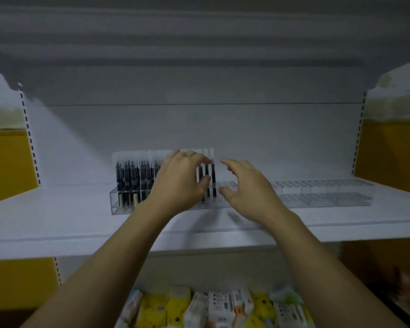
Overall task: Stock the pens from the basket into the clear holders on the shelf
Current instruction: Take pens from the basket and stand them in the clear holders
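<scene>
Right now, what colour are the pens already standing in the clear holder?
Black bodies, clearest in the head view: pens in the clear holder.

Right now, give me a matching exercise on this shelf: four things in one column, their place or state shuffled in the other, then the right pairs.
Things:
1. left hand
2. right hand
3. right clear holder
4. yellow and white packets

Place or state:
A. below the white shelf
B. fingers spread, gripping nothing
C. slots empty, to the right of both hands
D. pinches dark pens

Pairs: 1-D, 2-B, 3-C, 4-A.
</scene>
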### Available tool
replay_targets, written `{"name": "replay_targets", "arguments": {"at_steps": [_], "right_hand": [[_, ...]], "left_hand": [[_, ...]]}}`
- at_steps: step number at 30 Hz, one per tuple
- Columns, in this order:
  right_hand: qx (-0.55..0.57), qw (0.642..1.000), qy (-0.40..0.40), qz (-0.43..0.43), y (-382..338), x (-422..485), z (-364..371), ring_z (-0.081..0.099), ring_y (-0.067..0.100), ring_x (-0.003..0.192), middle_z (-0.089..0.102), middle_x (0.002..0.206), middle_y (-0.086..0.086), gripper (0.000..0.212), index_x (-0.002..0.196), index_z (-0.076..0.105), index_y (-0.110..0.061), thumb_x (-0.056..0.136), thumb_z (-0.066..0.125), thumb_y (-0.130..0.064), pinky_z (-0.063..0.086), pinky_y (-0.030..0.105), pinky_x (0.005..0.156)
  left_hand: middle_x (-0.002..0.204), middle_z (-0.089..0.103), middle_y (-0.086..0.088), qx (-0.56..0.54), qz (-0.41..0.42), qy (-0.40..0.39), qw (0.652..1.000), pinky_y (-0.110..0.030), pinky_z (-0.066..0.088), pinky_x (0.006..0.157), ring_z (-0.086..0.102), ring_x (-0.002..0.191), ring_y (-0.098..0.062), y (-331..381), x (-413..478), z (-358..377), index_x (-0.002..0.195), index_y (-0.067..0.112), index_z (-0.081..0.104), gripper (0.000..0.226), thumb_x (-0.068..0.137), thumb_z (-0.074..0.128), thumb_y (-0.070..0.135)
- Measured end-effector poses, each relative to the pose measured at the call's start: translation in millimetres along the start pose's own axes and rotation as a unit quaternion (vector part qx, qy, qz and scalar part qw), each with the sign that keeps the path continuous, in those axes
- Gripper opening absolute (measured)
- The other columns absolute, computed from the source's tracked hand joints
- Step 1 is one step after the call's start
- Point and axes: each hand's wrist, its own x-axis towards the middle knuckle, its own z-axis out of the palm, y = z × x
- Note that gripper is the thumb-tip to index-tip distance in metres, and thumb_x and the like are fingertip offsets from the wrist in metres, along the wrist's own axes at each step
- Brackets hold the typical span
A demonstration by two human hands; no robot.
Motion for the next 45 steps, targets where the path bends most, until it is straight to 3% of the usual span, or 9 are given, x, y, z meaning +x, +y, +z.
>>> {"name": "replay_targets", "arguments": {"at_steps": [13,20,28,33,36,38,40,42,45], "right_hand": [[0.001,0.999,-0.016,0.038,15.6,-136.2,47.7,0.057,0.011,0.102,0.056,0.114,-0.004,0.039,0.125,0.057,-0.024,0.088,0.068,-0.025,0.05,0.033,0.088],[-0.016,0.975,-0.169,0.143,58.9,-212.0,121.4,0.052,0.016,0.116,0.051,0.13,-0.003,0.047,0.134,0.05,-0.027,0.089,0.064,-0.032,0.045,0.031,0.093],[-0.023,0.912,-0.333,0.237,111.3,-283.1,198.1,0.047,0.024,0.124,0.044,0.14,0.005,0.054,0.139,0.044,-0.022,0.09,0.064,-0.033,0.043,0.032,0.094],[0.004,0.854,-0.425,0.299,135.8,-335.5,236.6,0.05,0.025,0.121,0.048,0.136,0.007,0.045,0.135,0.049,-0.016,0.092,0.061,-0.026,0.044,0.032,0.095],[0.019,0.826,-0.467,0.316,143.5,-361.8,255.2,0.057,0.025,0.093,0.06,0.099,0.001,0.008,0.095,0.061,-0.021,0.09,0.057,-0.017,0.05,0.038,0.084],[0.023,0.814,-0.477,0.331,146.1,-371.7,264.0,0.049,0.018,0.071,0.047,0.072,-0.007,0.029,0.068,0.045,-0.03,0.089,0.056,-0.015,0.045,0.034,0.07],[0.024,0.809,-0.488,0.326,148.9,-379.6,270.4,0.04,0.015,0.06,0.041,0.062,-0.004,0.036,0.06,0.039,-0.025,0.092,0.053,-0.017,0.034,0.028,0.058],[0.012,0.803,-0.5,0.324,154.4,-385.8,275.2,0.048,0.016,0.062,0.049,0.066,-0.001,0.03,0.064,0.046,-0.021,0.094,0.05,-0.022,0.033,0.027,0.054],[0.018,0.784,-0.516,0.345,167.5,-397.6,283.2,0.058,0.022,0.085,0.059,0.087,0.003,0.015,0.09,0.061,-0.014,0.095,0.048,-0.019,0.046,0.029,0.071]], "left_hand": [[0.105,0.067,0.004,-0.073,0.008,0.003,0.997,-0.033,0.04,0.086,0.058,0.102,-0.02,31.7,-137.9,61.2,0.11,0.02,0.065,0.024,0.086,0.063,0.026],[0.125,0.061,0.005,-0.099,-0.094,-0.172,0.976,-0.032,0.04,0.098,0.054,0.116,-0.018,30.5,-222.5,135.9,0.124,0.023,0.059,0.035,0.09,0.059,0.034],[0.132,0.056,-0.002,-0.127,-0.194,-0.347,0.909,-0.033,0.042,0.1,0.051,0.121,-0.022,26.8,-306.3,217.7,0.131,0.021,0.054,0.044,0.09,0.061,0.035],[0.134,0.055,-0.003,-0.161,-0.253,-0.45,0.841,-0.036,0.043,0.101,0.051,0.122,-0.024,27.0,-362.8,256.5,0.132,0.019,0.053,0.046,0.089,0.062,0.032],[0.118,0.063,-0.004,-0.185,-0.274,-0.493,0.805,-0.037,0.049,0.093,0.059,0.109,-0.025,32.1,-387.8,273.8,0.114,0.018,0.063,0.031,0.085,0.064,0.028],[0.115,0.065,-0.005,-0.206,-0.292,-0.519,0.776,-0.036,0.05,0.092,0.06,0.105,-0.024,34.5,-401.6,284.6,0.107,0.017,0.065,0.025,0.084,0.064,0.026],[0.114,0.065,-0.005,-0.2,-0.322,-0.536,0.754,-0.033,0.049,0.093,0.06,0.105,-0.024,34.5,-415.4,295.8,0.111,0.016,0.064,0.027,0.086,0.062,0.026],[0.115,0.063,-0.004,-0.198,-0.338,-0.552,0.736,-0.032,0.049,0.092,0.06,0.106,-0.023,33.9,-429.1,306.2,0.115,0.015,0.062,0.03,0.087,0.062,0.026],[0.118,0.062,-0.006,-0.213,-0.326,-0.584,0.713,-0.024,0.046,0.083,0.058,0.105,-0.021,33.8,-447.3,320.2,0.119,0.013,0.061,0.031,0.09,0.059,0.021]]}}
